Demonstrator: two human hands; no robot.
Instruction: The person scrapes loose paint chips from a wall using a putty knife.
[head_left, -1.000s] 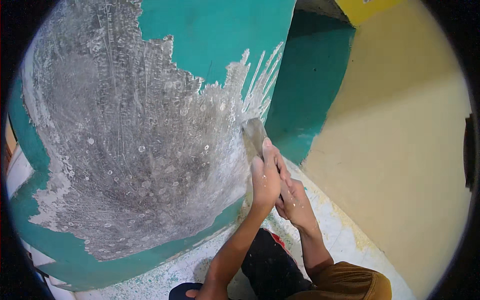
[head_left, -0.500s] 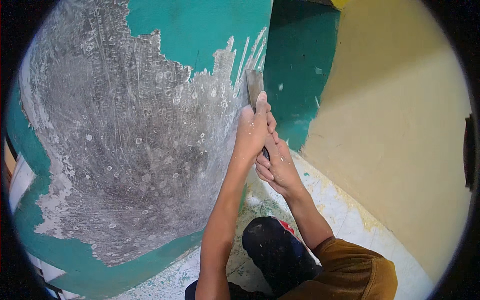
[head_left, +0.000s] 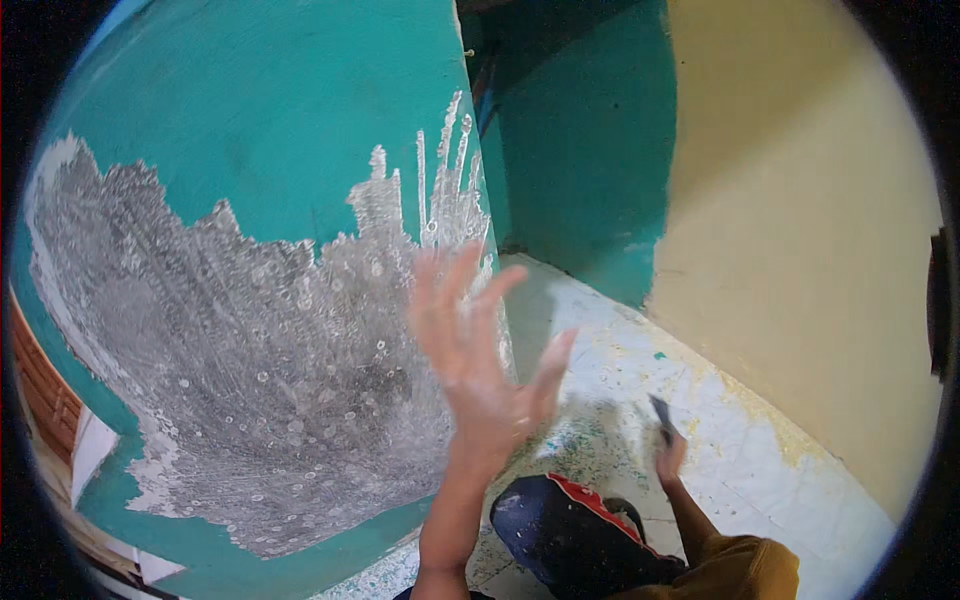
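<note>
The left hand [head_left: 480, 372], now spread, has come off the scraper [head_left: 661, 411].

The supporting surface is a white floor [head_left: 770, 490] with faint joint lines; it narrows toward the far end. Small green flakes [head_left: 590, 440] are scattered loosely over its left and middle portion, most densely in the central area, and extend as a speckled strip to the near left. One larger green flake [head_left: 660, 355] lies separately, farther back and to the right of the dense area. Yellowish residue [head_left: 755, 405] forms an irregular band along the right edge. Soft shadows fall across the far and central sections.
</note>
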